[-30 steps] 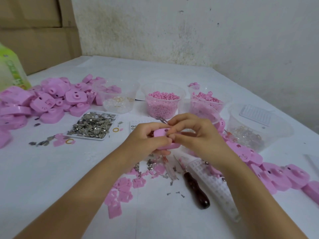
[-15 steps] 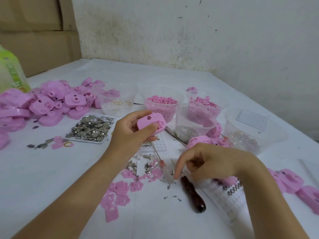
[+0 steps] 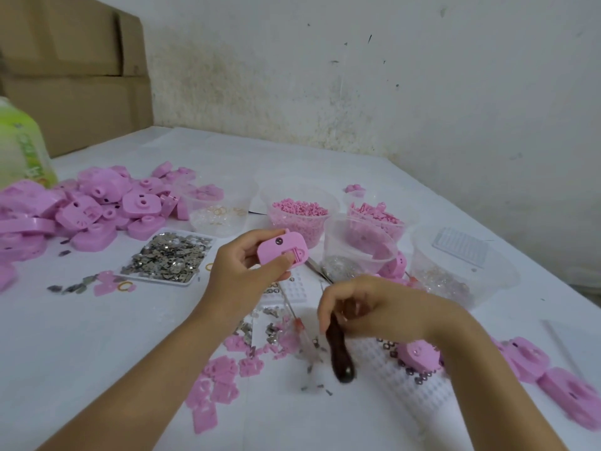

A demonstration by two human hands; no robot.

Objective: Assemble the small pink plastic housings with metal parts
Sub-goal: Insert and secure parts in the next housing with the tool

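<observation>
Mid-table [image 3: 97,336], left hand [image 3: 240,275] grips one housing [image 3: 279,249], right hand [image 3: 383,307] one tool [image 3: 340,353].

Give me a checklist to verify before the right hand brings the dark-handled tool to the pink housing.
1. Housing held: left hand grips the pink housing above the table: ok.
2. Housing's detailed face turned to the camera: ok.
3. Tool gripped: right hand curls round the dark-handled tool: ok.
4. Tool tip: hidden by the hand: cannot tell.
5. Metal part seated in housing: too small to see: cannot tell.
</observation>
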